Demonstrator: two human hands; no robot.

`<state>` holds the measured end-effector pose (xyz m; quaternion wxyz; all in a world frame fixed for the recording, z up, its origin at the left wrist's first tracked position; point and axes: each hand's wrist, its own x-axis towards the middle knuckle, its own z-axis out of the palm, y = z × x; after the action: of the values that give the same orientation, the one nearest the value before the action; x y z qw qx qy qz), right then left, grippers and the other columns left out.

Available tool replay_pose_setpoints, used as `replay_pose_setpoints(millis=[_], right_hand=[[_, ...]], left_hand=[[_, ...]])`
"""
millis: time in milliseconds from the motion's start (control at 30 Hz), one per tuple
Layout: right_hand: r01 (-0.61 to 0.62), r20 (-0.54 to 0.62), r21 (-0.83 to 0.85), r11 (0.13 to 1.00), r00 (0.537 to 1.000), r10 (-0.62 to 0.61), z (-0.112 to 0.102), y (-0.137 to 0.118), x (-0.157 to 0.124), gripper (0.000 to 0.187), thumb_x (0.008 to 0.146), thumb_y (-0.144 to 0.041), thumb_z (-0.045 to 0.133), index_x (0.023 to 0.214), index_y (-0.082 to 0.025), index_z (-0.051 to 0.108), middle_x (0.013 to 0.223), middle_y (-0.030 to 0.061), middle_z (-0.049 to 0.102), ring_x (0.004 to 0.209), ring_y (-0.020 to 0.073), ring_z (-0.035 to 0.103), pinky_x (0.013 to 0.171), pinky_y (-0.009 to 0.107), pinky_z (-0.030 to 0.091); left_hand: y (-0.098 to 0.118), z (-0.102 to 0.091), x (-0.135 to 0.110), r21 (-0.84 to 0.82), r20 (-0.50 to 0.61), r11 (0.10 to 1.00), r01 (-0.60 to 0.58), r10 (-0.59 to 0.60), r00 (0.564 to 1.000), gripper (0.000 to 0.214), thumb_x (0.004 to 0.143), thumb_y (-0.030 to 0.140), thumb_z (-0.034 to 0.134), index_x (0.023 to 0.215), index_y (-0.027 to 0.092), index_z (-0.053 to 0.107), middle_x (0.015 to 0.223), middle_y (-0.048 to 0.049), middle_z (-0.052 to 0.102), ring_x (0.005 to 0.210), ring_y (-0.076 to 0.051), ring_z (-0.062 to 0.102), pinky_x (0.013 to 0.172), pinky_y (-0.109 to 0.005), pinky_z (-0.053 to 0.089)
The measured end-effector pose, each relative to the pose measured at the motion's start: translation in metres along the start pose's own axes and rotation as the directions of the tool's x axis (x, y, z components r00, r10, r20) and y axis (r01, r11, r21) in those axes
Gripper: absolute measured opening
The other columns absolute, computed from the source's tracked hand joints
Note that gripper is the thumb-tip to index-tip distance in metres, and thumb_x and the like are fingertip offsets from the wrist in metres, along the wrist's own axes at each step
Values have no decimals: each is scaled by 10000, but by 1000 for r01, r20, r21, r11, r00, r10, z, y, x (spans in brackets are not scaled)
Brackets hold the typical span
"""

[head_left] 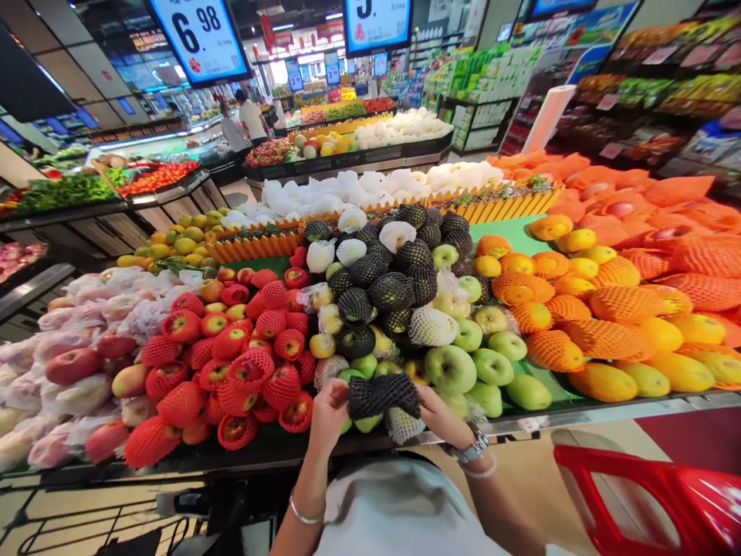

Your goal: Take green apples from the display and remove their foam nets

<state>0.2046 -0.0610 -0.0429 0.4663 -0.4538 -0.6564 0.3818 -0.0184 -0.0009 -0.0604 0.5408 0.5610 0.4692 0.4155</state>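
A black foam fruit net [384,396] is stretched sideways between my two hands at the near edge of the fruit display. My left hand [329,409] grips one end, its fingers closed. On the other end, my right hand [435,411] is also closed. No fruit shows clearly inside the net. Just below it hangs or lies a white foam net [404,425]. Green apples [450,368] lie close to my right hand, and red-netted apples [296,411] are beside my left. Beyond the hands rises a pile of fruit in black nets [392,291].
Mangoes [607,381] and orange-netted fruit fill the right side. Bagged apples [72,364] cover the left. At lower right stands a red plastic stool or basket [631,494]; a metal cart [86,517] is at lower left. Price screens [200,38] hang overhead, and people [251,117] stand far off.
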Motion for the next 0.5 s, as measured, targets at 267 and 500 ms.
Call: replay_pose_setpoints(millis=[267, 500], right_hand=[[-19, 6, -21, 1000, 1000, 19, 5, 6, 5, 275, 944, -320, 464, 879, -255, 724, 829, 37, 728, 852, 212, 677, 852, 357, 553], [-2, -5, -8, 1000, 1000, 2, 22, 9, 21, 202, 826, -291, 657, 1017, -232, 690, 1036, 71, 709, 1049, 235, 631, 1002, 386, 489]], left_hand=[[-5, 3, 3, 169, 375, 986, 12, -76, 924, 133, 700, 270, 676, 768, 162, 713, 780, -49, 735, 831, -229, 653, 838, -342, 527], [-8, -9, 13, 187, 382, 973, -136, 55, 923, 332, 669, 279, 707, 982, 168, 713, 1083, -115, 719, 1073, -279, 621, 1058, -416, 426]])
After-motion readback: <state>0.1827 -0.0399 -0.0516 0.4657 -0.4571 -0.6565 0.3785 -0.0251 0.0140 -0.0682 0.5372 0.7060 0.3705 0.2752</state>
